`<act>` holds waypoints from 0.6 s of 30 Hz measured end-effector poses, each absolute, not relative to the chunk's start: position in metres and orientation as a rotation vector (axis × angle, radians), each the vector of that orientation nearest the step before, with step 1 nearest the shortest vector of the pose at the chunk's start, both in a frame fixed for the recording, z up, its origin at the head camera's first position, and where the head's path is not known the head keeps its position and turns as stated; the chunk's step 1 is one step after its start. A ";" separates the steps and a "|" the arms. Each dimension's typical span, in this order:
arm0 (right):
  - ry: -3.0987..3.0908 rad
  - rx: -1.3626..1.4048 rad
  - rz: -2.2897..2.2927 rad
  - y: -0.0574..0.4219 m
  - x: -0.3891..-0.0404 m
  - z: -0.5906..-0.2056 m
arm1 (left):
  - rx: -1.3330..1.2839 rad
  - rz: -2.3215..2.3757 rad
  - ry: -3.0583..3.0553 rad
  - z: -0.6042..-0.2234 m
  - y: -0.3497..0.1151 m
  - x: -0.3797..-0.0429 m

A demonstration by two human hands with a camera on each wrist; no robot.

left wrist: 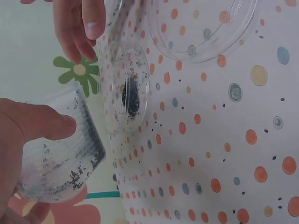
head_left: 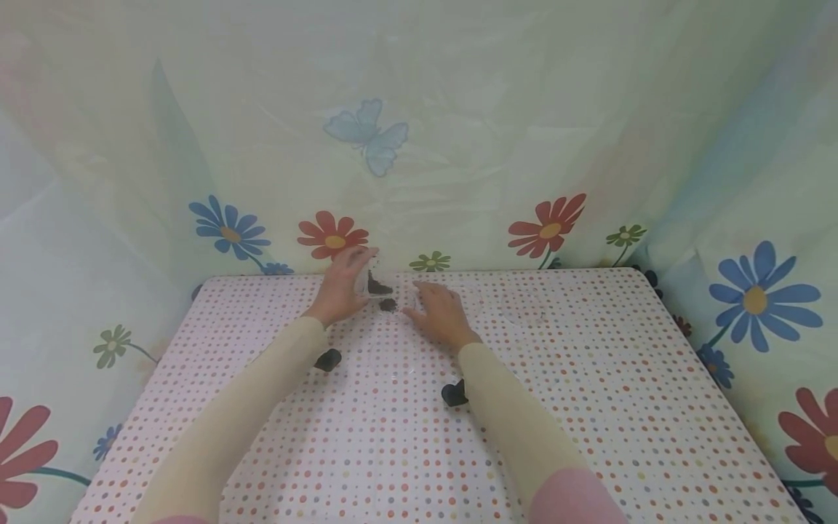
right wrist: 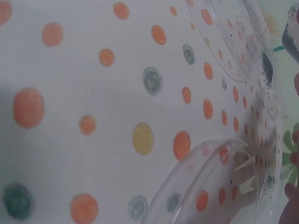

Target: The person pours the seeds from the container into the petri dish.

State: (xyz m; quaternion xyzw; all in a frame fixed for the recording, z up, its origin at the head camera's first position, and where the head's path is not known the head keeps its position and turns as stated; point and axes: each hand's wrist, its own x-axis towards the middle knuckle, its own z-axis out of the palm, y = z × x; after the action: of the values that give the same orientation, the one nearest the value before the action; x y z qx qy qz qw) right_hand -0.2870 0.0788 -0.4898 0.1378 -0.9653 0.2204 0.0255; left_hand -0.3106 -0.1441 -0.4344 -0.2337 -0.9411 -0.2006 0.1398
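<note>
My left hand (head_left: 343, 287) grips a clear plastic cup (left wrist: 60, 154) with its thumb across the near side. The cup is tipped, and small black grains lie along its lower side and cling to its walls. Below and beside it a shallow clear dish (left wrist: 147, 84) rests on the table, with a dark heap of grains (left wrist: 131, 98) and scattered specks in it. My right hand (head_left: 441, 313) is on the other side of this dish, fingers loosely bent and holding nothing, above another clear container. In the right wrist view only parts of fingers show at the right edge.
A larger clear dish (left wrist: 205, 58) lies nearer my body. Another clear round dish (head_left: 524, 320) is to the right on the dotted tabletop (head_left: 589, 407). A flowered curtain (head_left: 445, 182) stands right behind the table's far edge.
</note>
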 end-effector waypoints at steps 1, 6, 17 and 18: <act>-2.980 0.434 0.669 0.080 -0.287 -0.490 | -0.673 -0.591 -2.720 -0.434 -0.144 -0.310; -2.967 0.455 0.619 0.087 -0.285 -0.488 | -0.657 -0.636 -2.727 -0.430 -0.143 -0.305; -2.973 0.453 0.578 0.101 -0.276 -0.479 | -0.662 -0.673 -2.745 -0.425 -0.135 -0.298; -2.976 0.450 0.565 0.102 -0.275 -0.479 | -0.668 -0.680 -2.745 -0.425 -0.135 -0.297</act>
State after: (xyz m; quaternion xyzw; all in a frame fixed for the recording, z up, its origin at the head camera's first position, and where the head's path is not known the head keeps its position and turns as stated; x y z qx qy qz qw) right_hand -0.2751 0.1023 -0.4790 0.1469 -0.9710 0.1844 0.0397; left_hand -0.2968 -0.1350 -0.4251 -0.2283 -0.9381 -0.2324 0.1179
